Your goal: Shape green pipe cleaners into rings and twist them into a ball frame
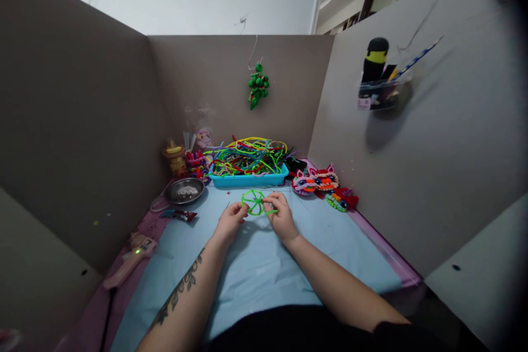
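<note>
A round, spoked wheel shape bent from green pipe cleaners (256,201) is held up above the light blue table cover. My left hand (233,220) pinches its left rim between thumb and fingers. On the other side, my right hand (281,215) has its fingers closed on the right rim, where a short green end sticks out beneath the fingers. Behind both hands stands a blue tray (249,180) heaped with loose pipe cleaners (251,155) in many colours.
Left lie a metal dish (184,191), a dark wrapper (181,215) and a pink glue gun (134,261) with a lit green light. Colourful pipe-cleaner masks (317,180) sit at right. A green ornament (258,87) hangs on the back panel, a clear holder (381,93) on the right one.
</note>
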A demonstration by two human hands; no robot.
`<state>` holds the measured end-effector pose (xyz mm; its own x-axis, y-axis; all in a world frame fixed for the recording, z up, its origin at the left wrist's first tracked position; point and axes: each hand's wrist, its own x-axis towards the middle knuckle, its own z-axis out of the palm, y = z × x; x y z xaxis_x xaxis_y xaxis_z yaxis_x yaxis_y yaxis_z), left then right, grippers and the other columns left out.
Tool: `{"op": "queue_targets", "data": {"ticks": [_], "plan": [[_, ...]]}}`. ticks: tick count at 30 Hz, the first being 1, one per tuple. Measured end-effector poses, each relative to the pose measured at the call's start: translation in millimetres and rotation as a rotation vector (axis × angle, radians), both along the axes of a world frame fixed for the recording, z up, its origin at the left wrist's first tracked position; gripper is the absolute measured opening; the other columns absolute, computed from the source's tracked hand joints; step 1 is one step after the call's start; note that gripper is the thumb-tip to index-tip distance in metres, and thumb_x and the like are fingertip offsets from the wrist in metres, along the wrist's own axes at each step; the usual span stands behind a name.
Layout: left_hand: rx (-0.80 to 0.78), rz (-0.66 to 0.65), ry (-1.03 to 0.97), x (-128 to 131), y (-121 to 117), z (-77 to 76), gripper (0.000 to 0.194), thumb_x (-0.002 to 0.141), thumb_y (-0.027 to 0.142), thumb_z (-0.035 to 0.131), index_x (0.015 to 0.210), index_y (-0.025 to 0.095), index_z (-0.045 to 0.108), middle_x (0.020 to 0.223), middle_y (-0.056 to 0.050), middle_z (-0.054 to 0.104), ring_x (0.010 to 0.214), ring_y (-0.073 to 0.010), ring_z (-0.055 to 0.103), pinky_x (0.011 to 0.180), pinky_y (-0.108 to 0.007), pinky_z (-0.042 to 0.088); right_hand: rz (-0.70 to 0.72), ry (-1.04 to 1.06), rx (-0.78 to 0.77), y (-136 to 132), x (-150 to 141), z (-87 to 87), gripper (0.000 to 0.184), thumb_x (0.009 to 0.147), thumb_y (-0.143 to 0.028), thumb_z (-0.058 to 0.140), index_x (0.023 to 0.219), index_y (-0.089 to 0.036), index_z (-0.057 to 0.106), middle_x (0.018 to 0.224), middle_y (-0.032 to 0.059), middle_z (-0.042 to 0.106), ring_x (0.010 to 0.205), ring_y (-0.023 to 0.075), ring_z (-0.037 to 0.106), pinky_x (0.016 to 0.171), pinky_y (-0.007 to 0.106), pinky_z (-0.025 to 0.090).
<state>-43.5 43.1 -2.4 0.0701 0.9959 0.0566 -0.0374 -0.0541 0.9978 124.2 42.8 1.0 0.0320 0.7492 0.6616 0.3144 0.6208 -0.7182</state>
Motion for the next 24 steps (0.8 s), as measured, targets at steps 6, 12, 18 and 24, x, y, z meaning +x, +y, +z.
{"op": "queue_targets", "data": {"ticks": [6,12,18,24], "plan": [[0.178,-0.023,0.006,2,5,-2.0,0.027,0.070,0.039,0.063,0.082,0.015,0.064,0.076,-0.002,0.064,0.072,-0.0137,0.055,0.069,-0.025,0.041,0.268,0.327,-0.330,4,-4,5.4,0.025,0.068,-0.043,0.066,0.073,-0.018,0.065,0.100,0.0072,0.053,0.090,0.0183,0.052,0.075,0.029,0.043],[0.219,-0.012,0.014,2,2,4.0,0.037,0.071,0.038,0.063,0.099,0.013,0.061,0.075,-0.003,0.062,0.072,-0.0147,0.056,0.068,-0.026,0.042,0.424,0.595,-0.616,4,-3,6.1,0.029,0.056,-0.037,0.075,0.075,-0.018,0.065,0.076,0.0008,0.059,0.053,0.0076,0.038,0.045,0.021,0.024],[0.183,0.018,-0.033,1,3,7.6,0.042,0.066,0.038,0.067,0.099,0.014,0.059,0.065,0.002,0.058,0.061,-0.0110,0.052,0.061,-0.023,0.039,0.462,0.661,-0.730,9,2,5.6,0.027,0.055,-0.036,0.075,0.070,-0.016,0.064,0.054,-0.0047,0.044,0.044,0.0046,0.025,0.040,0.020,0.013],[-0.066,0.099,-0.162,-8,5,7.8,0.038,0.065,0.044,0.065,0.092,0.017,0.061,0.066,0.002,0.056,0.054,-0.0071,0.047,0.051,-0.018,0.033,0.381,0.738,-0.773,18,14,6.1,0.031,0.062,-0.042,0.070,0.079,-0.018,0.061,0.071,-0.0003,0.055,0.041,0.0030,0.024,0.034,0.018,0.009]]}}
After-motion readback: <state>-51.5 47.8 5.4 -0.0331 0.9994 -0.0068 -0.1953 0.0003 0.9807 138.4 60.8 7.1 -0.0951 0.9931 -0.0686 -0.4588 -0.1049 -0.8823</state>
